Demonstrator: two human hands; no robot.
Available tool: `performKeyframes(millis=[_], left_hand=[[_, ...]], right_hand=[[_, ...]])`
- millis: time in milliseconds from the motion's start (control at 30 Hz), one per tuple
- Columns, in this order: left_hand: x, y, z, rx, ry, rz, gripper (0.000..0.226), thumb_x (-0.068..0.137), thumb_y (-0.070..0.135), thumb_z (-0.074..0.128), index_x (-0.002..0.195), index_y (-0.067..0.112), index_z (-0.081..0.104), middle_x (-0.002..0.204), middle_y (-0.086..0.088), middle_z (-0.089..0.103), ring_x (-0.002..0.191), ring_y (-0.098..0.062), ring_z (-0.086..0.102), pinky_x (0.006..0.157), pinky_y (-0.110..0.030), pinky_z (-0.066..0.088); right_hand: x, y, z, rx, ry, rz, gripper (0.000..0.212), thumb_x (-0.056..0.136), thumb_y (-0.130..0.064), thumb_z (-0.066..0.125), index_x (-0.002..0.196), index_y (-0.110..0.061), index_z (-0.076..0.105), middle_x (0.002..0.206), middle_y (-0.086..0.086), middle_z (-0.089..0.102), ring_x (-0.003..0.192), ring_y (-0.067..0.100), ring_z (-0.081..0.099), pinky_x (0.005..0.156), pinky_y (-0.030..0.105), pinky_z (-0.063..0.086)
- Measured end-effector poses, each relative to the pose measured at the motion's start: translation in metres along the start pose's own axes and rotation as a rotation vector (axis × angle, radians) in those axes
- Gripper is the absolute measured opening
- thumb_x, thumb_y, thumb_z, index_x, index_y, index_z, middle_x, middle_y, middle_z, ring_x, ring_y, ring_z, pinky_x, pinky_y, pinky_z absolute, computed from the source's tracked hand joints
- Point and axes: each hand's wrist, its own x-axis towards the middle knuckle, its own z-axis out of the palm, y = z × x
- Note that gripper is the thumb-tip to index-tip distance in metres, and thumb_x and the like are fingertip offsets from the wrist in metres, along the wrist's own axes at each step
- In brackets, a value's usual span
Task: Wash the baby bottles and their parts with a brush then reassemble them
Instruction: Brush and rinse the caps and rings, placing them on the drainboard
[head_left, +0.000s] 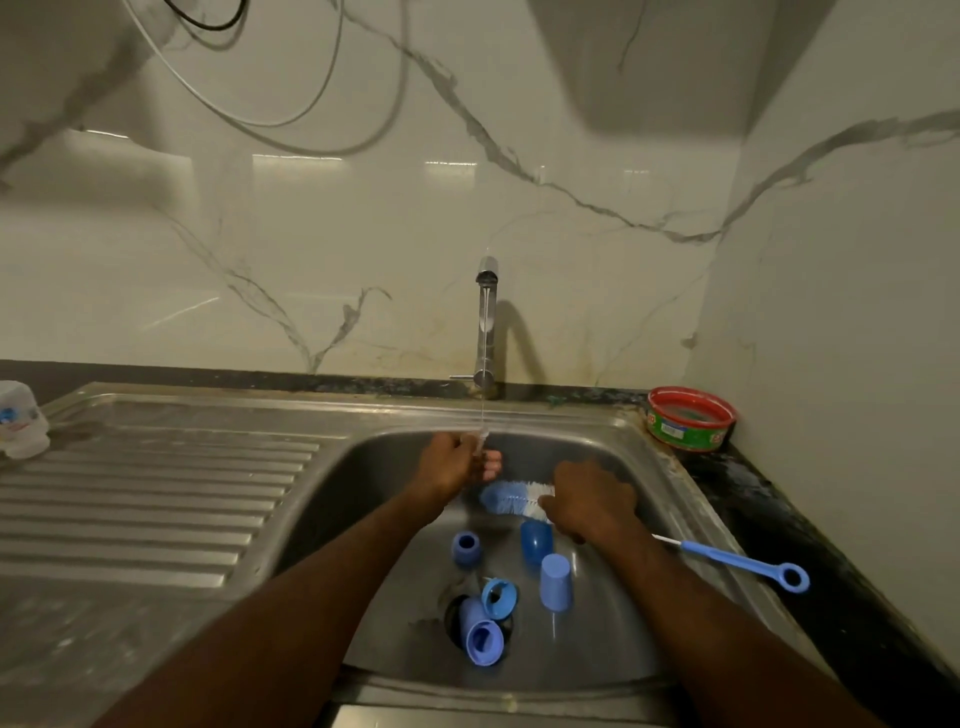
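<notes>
Gripping the bottle brush (514, 499) near its blue-and-white bristle head, my right hand (592, 501) has its fingers curled round the wire stem, and the blue handle with its ring end sticks out past my wrist over the sink's right rim. My left hand (457, 462) sits just beside the bristles under the thin stream of water, fingers bent round a small clear part (480, 441) that I cannot make out clearly. Below my hands, 5 blue bottle pieces lie on the sink (649, 623) floor: a small ring (465, 546), a dark blue cap (536, 540) touching my right hand, a pale cap (556, 581) standing mouth down, a collar (500, 597) and a pale piece (483, 636) lying over the drain. The tap (486, 322) stands behind the basin against the marble wall. A red and green tub (688, 418) sits on the dark counter at the right corner, and a white container (21, 418) rests on the ribbed drainboard (156, 493) far left.
</notes>
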Motion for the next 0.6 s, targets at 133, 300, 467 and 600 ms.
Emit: performKeyframes(millis=[133,300,467,600], left_hand=[[0.001,0.018,0.010,-0.507,-0.040,-0.276,0.032,0.109,0.017,0.041,0.106,-0.003,0.065,0.106,-0.020,0.075,0.084,-0.020,0.075,0.069,-0.024,0.062],[0.003,0.019,0.009,-0.588,-0.112,-0.347,0.034,0.108,0.019,0.042,0.121,-0.005,0.062,0.112,-0.021,0.074,0.094,-0.022,0.075,0.069,-0.025,0.062],[-0.003,0.017,0.010,-0.566,-0.064,-0.302,0.029,0.107,0.017,0.045,0.115,-0.005,0.062,0.110,-0.019,0.075,0.088,-0.020,0.073,0.066,-0.022,0.061],[-0.016,0.028,0.011,-0.533,-0.041,-0.311,0.027,0.107,0.013,0.044,0.112,-0.007,0.062,0.116,-0.022,0.070,0.091,-0.021,0.070,0.066,-0.022,0.060]], right_hand=[[0.000,-0.001,0.000,0.021,-0.002,0.009,0.030,0.099,-0.040,0.056,0.123,-0.021,0.060,0.123,0.003,0.063,0.109,0.021,0.062,0.078,0.032,0.040],[-0.003,-0.001,-0.001,0.023,0.002,0.014,0.031,0.099,-0.040,0.057,0.125,-0.022,0.058,0.126,0.003,0.062,0.112,0.020,0.060,0.082,0.032,0.041],[-0.006,-0.004,-0.003,0.022,-0.004,0.001,0.034,0.100,-0.041,0.056,0.127,-0.021,0.058,0.126,0.004,0.061,0.113,0.021,0.060,0.088,0.033,0.044],[-0.009,-0.006,-0.005,0.038,-0.003,-0.016,0.033,0.100,-0.042,0.056,0.125,-0.020,0.059,0.125,0.004,0.062,0.112,0.020,0.060,0.088,0.033,0.045]])
